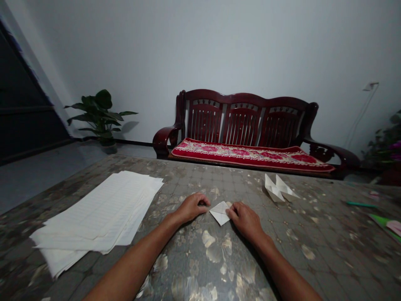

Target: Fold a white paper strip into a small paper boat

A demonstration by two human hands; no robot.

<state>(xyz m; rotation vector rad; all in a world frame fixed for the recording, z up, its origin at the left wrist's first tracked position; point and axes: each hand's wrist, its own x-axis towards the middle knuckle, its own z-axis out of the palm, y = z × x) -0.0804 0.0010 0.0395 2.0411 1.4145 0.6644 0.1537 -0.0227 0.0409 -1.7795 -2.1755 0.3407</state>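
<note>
Resting on the worktop [282, 251], both hands flank a small folded paper [220, 212] — a white, creased piece with crisp edges and a diamond outline, lying flat just below the centre of the view. The right hand [246, 218] sits at the paper's 3 o'clock, fingertips pressed together on its right corner, pinning it down. The left hand [191, 206] sits at the paper's 9 o'clock, fingers curled into a loose fist with the knuckles on the surface; it is just beside the paper's left point, and whether it touches cannot be told.

A glossy cloth with a grey tile pattern and pale gold flowers covers the worktop. At 9 o'clock from the hands lies a fanned stack of sheets [100, 213] — thin, white, faintly lined. At 2 o'clock stands a folded white model [278, 189] with two pointed peaks, well apart from the hands. Near the right edge lie green and pink scraps [387, 223], blurred.

Beyond the worktop, at 12 o'clock, stands a dark red wooden bench [244, 121] with a slatted back and a red floral cushion [250, 154]. A leafy plant [98, 112] stands at 10 o'clock.
</note>
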